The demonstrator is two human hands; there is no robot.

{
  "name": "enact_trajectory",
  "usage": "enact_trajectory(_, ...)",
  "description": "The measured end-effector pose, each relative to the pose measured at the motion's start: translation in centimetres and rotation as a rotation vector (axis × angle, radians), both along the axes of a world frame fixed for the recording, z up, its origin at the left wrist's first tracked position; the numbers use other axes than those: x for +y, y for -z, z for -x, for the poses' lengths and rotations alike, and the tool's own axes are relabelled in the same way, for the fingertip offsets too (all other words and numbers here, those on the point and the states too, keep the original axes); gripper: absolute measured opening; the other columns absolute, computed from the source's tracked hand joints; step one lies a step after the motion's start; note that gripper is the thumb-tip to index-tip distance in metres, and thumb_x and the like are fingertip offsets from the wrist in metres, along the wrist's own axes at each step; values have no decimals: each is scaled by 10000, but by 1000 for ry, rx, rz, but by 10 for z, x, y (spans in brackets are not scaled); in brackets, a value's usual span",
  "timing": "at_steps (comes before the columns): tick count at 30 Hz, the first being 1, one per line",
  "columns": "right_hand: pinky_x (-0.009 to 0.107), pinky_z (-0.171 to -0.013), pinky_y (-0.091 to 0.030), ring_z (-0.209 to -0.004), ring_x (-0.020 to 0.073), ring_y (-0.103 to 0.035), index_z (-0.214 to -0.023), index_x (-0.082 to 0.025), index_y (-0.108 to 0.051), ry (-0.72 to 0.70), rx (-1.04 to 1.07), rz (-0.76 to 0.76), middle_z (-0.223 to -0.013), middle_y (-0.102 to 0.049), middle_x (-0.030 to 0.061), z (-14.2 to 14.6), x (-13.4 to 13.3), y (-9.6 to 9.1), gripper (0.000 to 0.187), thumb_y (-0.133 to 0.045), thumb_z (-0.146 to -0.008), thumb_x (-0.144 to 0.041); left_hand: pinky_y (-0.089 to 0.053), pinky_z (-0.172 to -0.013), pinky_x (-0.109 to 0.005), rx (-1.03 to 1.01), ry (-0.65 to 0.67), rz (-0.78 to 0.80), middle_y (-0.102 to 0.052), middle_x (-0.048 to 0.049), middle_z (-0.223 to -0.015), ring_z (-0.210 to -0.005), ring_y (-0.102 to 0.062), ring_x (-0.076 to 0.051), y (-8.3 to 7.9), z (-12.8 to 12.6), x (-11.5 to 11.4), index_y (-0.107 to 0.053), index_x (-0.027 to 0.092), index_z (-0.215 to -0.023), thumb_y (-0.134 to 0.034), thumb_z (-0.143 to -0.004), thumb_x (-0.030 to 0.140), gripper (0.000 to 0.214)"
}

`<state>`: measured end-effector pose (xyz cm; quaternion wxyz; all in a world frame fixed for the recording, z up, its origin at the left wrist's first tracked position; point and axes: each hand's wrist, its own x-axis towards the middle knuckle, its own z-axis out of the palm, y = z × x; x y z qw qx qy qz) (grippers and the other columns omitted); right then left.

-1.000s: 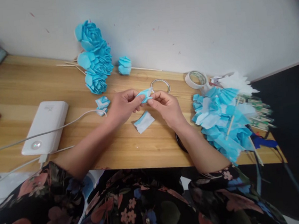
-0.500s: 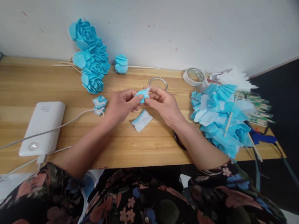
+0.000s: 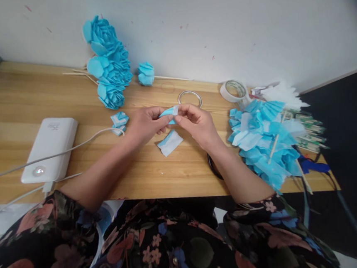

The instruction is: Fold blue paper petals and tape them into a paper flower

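Observation:
Both hands meet above the middle of the wooden table (image 3: 22, 97). My left hand (image 3: 145, 126) and my right hand (image 3: 196, 124) pinch a small folded light-blue paper piece (image 3: 169, 113) between their fingertips. Just below the hands lies a folded blue and white paper strip (image 3: 169, 142) on the table. Another small folded blue piece (image 3: 119, 120) rests to the left of my left hand.
Finished blue paper flowers (image 3: 108, 65) on sticks lie by the wall, with a single bud (image 3: 146, 73) beside them. A white power bank (image 3: 50, 149) with cables sits left. Tape rolls (image 3: 233, 91) and a thin ring (image 3: 189, 97) are behind; a pile of blue paper (image 3: 263, 139) and sticks lies right.
The hands have stayed together on the paper piece, fingers shifting slightly as they work it. The view has tilted a little; nothing on the table has moved.

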<state>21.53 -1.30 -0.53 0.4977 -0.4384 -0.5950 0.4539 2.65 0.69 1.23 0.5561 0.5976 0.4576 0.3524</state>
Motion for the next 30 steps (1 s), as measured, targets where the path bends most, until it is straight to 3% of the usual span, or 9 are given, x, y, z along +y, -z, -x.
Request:
enact_trajectory(5,293,-721,-574,-729,121,-652,-996,-253,-772,83,-94,-58,-824,-727,-37,-1,-1,-1,185,-798,-836,-342,-427,-521,-173,51,63,60,-612,31,-543,-498,-535,-62,-5,-3,-3,-592,163,-630,-726,-895,177,298)
enact_trajectory(11,315,-794,-605,-786,136,-703,-888,-251,-759,129,-219,-252,-860,-772,-25,-3,-4,-5,16,-743,-890,-252,-452,-534,-182,58,94,101,-630,33,-565,-508,-554,-70,-7,-3,-3,-628,160,-686,-689,-911,148,234)
enact_trajectory(18,391,-907,-614,-953,190,-769,-994,-298,-829,132,-427,-521,-1006,-847,1,-10,-1,-4,192,-649,-975,-235,-459,-530,-176,-29,85,124,-639,28,-569,-506,-566,-66,-9,-1,-1,-644,152,-694,-676,-930,137,239)
enact_trajectory(30,442,-905,-590,-980,217,-755,-1091,-373,-862,142,-553,-542,-1054,-845,6,-11,-2,0,351,-577,-982,-200,-481,-536,-177,-123,99,113,-692,-7,-633,-535,-594,-73,-5,1,1,-666,148,-707,-700,-921,191,220)
